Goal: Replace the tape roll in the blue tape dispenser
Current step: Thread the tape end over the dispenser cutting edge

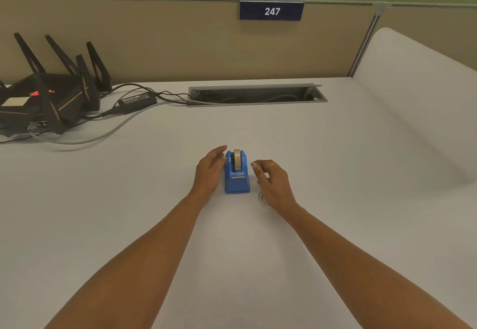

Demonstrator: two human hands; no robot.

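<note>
Blue plastic marked the tape dispenser (237, 174), which stood upright on the pale bench (335, 174), slightly below the centre of the head view. Its long axis ran from six o'clock to twelve o'clock, with the cutter end toward the person and the tape roll (237, 159) seated on edge at the far end. The roll looked pale and rose slightly above the blue side walls.

At nine o'clock from the dispenser, the left hand (210, 171) was open with fingers extended; its fingertips lay just beside or touching the far left wall, and contact could not be told. At three o'clock, the right hand (271, 181) was loosely curled and empty, with a ring (270, 165) on one finger, near the dispenser but apart from it. Neither hand gripped anything. The left hand seemed the nearer, so it would likely steady the body while the right reached for the roll.

Under the right wrist, at about four o'clock, a faint clear ring (262, 197) lay on the bench, possibly a spare roll; it was too dim to name surely.

Farther out, a cable tray (255, 95) was sunk into the bench at twelve o'clock. A black router (46, 96) with antennas and a power adapter (136, 101) sat at ten o'clock. On the partition (154, 45) behind hung a sign (271, 10) reading 247.
</note>
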